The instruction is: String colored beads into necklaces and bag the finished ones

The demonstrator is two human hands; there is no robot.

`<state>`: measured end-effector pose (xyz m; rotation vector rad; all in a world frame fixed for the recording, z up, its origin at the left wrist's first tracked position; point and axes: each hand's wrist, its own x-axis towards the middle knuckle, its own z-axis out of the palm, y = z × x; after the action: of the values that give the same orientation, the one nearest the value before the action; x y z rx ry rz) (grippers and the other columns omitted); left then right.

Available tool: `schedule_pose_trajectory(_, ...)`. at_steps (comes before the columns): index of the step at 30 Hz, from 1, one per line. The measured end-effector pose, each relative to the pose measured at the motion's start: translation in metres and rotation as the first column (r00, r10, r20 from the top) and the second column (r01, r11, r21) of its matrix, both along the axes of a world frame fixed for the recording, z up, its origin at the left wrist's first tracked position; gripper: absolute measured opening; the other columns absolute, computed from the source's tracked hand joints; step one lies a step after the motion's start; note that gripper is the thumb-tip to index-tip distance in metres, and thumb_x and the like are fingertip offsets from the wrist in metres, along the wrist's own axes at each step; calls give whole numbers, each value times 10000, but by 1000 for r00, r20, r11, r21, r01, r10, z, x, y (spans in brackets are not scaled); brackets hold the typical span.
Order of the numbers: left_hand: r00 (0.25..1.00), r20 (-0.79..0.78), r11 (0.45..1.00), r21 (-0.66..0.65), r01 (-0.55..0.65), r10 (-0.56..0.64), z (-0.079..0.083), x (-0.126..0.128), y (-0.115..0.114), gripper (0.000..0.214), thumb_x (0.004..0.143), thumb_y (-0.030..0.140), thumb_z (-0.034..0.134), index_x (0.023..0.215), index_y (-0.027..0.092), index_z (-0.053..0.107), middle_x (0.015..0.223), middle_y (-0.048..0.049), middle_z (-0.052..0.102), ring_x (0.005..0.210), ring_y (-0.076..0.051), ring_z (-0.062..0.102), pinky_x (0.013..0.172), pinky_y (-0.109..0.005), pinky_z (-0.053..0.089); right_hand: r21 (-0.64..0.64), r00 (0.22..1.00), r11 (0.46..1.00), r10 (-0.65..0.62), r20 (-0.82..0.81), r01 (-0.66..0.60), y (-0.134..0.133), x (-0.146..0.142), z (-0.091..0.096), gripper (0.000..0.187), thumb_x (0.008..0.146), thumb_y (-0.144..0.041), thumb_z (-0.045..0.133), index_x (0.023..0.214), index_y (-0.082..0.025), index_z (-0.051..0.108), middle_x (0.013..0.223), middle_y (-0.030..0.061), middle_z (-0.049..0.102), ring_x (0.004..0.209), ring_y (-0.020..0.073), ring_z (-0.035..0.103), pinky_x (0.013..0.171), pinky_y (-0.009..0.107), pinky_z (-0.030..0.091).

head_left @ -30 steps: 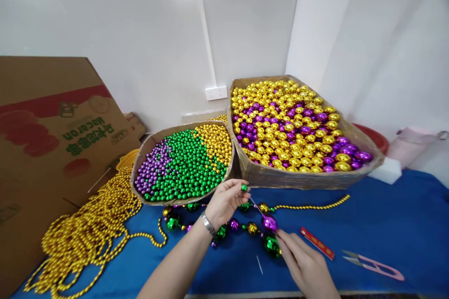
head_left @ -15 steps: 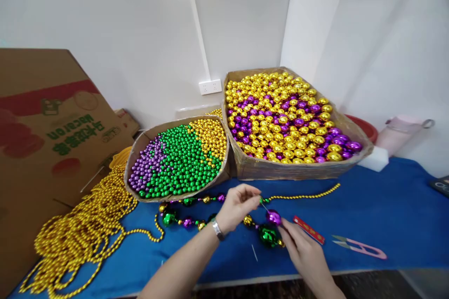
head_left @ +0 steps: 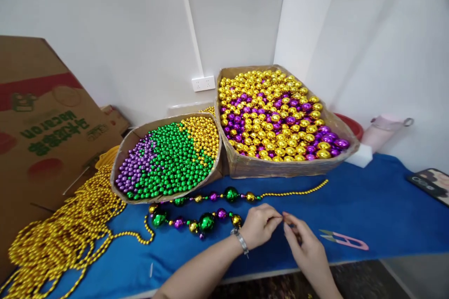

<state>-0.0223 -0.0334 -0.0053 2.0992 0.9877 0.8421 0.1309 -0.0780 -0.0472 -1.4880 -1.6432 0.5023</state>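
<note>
A blue cloth covers the surface [head_left: 368,205] by white walls. Nearest, the left hand [head_left: 259,231] and right hand [head_left: 303,247] meet, fingers pinched tight on something too small to see, likely the thread end of the shiny green, purple and gold bead string [head_left: 206,221] just left of them. This looks like the threading or knotting step; a next move would need a steady pinch. Pink snips [head_left: 345,240] lie near. Farther back sit a cardboard tray of small beads [head_left: 168,158] and a box of big gold and purple balls [head_left: 277,119].
</note>
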Motion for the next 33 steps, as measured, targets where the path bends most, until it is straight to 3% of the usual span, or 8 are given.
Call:
schedule_pose_trajectory(4,996,-79,998,27,49,-47,1,1,8,215,869,193,449,834,152,657,821,-70,675,797,-161,606,725,-244,459,-37,961,998,-54,-270,46,4,-2,21,253,815,-424,560,906,-206,650,903,79,653,830,204,623,745,311,502)
schedule_pose_trajectory(7,995,-82,998,21,65,-63,6,4,13,212,875,210,443,853,162,649,812,-58,664,784,-154,598,714,-239,448,-42,938,991,-134,-319,127,16,8,35,287,790,-479,580,767,-199,636,795,52,639,733,184,607,691,296,493)
schedule_pose_trajectory(13,987,-143,998,-1,68,-67,16,6,32,227,875,225,431,780,173,630,773,-41,653,764,-156,591,714,-250,425,-108,796,890,-445,-410,442,49,84,43,450,805,-612,485,841,-172,569,566,-42,514,501,104,516,480,211,420)
schedule_pose_trajectory(16,978,-179,994,5,110,-107,16,2,40,219,866,221,435,771,177,627,787,-42,657,788,-166,591,725,-258,417,-200,746,820,-572,-342,537,63,124,34,416,837,-562,493,798,-153,565,556,-56,503,471,83,507,456,203,419)
schedule_pose_trajectory(19,982,-126,990,-38,135,-139,16,-5,44,222,869,240,438,779,174,629,809,-43,658,791,-162,590,731,-256,414,-293,718,735,-671,-187,611,73,159,23,282,901,-398,501,940,-130,581,764,-10,599,589,85,570,538,233,487)
schedule_pose_trajectory(23,988,99,956,-257,142,-120,22,-14,45,269,869,352,465,774,158,625,785,-40,651,737,-145,573,682,-237,418,-316,726,674,-684,76,668,82,197,17,283,891,-328,540,1110,-150,552,1056,51,597,857,156,610,722,339,524)
schedule_pose_trajectory(26,969,246,897,-424,126,-20,32,-16,44,314,842,431,505,763,149,619,773,-45,650,708,-140,556,643,-230,406,-256,736,691,-617,278,676,90,207,19,301,895,-330,532,1151,-172,536,1141,67,568,940,178,590,790,380,506)
schedule_pose_trajectory(33,926,374,843,-512,162,49,68,-11,43,357,787,487,581,760,133,618,699,-47,636,664,-136,550,650,-235,406,-234,783,914,-128,609,331,134,177,13,289,891,-316,541,1142,-174,544,1135,63,573,947,178,591,796,378,504)
